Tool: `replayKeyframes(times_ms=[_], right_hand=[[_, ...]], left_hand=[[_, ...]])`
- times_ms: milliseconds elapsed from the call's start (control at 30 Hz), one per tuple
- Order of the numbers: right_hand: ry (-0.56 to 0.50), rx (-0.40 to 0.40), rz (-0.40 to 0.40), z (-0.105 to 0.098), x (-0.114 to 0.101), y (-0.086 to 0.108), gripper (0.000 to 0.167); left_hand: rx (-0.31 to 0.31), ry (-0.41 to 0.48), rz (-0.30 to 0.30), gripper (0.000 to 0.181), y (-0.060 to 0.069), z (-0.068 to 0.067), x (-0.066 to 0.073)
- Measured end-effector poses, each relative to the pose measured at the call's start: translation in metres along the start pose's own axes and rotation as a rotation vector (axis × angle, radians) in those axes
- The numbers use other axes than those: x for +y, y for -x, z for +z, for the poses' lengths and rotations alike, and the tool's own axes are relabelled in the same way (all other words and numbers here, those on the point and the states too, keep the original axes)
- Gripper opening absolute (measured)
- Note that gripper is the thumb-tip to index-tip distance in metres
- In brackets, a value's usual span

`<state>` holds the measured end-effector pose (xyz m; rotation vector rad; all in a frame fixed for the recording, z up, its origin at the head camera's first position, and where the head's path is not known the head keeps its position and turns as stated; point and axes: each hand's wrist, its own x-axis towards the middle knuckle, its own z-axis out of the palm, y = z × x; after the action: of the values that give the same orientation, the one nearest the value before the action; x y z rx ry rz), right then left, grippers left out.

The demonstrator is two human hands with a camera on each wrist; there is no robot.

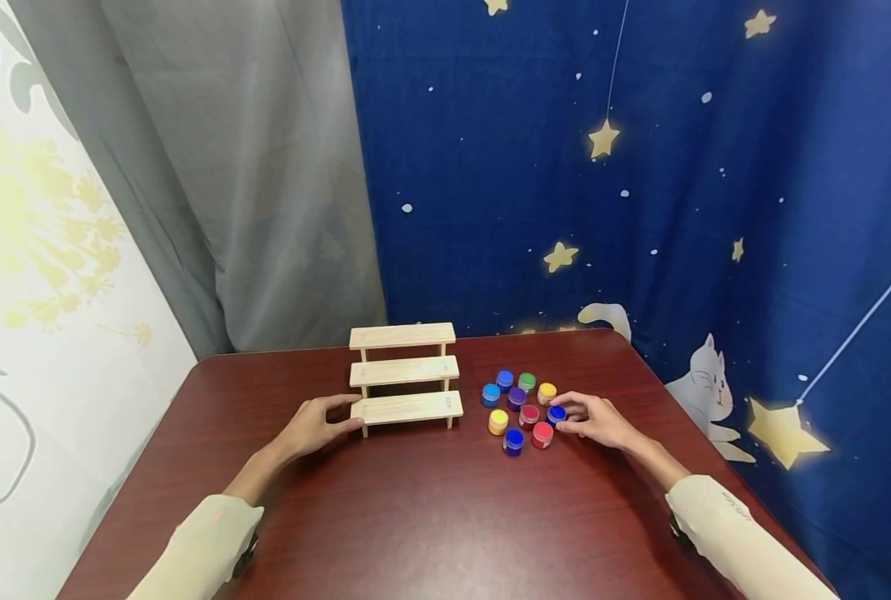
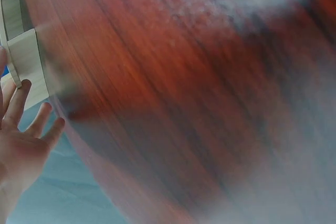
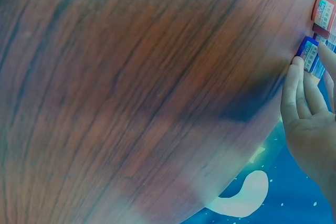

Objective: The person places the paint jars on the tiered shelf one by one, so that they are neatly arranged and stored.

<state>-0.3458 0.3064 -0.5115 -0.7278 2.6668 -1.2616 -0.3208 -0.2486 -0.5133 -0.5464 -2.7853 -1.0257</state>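
Note:
A three-step wooden display rack (image 1: 406, 407) stands on the table. My left hand (image 1: 317, 425) holds the left end of its lowest step, thumb in front and fingers behind; in the left wrist view, a fingertip of that hand (image 2: 23, 150) meets the pale wood (image 2: 29, 61). To the right of the rack, my right hand (image 1: 598, 421) pinches a blue-lidded paint jar (image 1: 556, 414) between thumb and fingers. The right wrist view shows this jar (image 3: 310, 53) with its printed label, partly hidden by the hand (image 3: 312, 135). Close beside it are a red jar (image 1: 543, 434) and a dark red jar (image 1: 529, 417).
Several more paint jars cluster between rack and right hand, among them a yellow jar (image 1: 498, 422), a green jar (image 1: 527, 382), a purple jar (image 1: 517, 398) and a dark blue jar (image 1: 513, 442). The brown table (image 1: 415, 517) ends at a blue starry curtain (image 1: 490, 208).

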Motion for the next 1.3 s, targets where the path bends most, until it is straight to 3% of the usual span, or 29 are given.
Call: replayKeyframes(times_ms=[200,700,1067,1300], right_hand=[[0.006,0.001,0.013,-0.002,-0.003,0.001,0.042],[0.023,0.015,0.019,-0.012,-0.004,0.003,0.041],[0.029,0.021,-0.032,-0.023,-0.020,-0.011,0.044],[0.062,0.032,-0.032,-0.027,-0.032,-0.021,0.042]], left_hand=[[0.002,-0.011,0.017,0.049,-0.001,0.001,0.001],[-0.027,-0.039,-0.005,0.050,-0.002,-0.001,0.002],[-0.030,-0.038,-0.040,0.050,-0.001,-0.002,0.003],[-0.032,-0.023,-0.031,0.051,-0.001,-0.003,0.002]])
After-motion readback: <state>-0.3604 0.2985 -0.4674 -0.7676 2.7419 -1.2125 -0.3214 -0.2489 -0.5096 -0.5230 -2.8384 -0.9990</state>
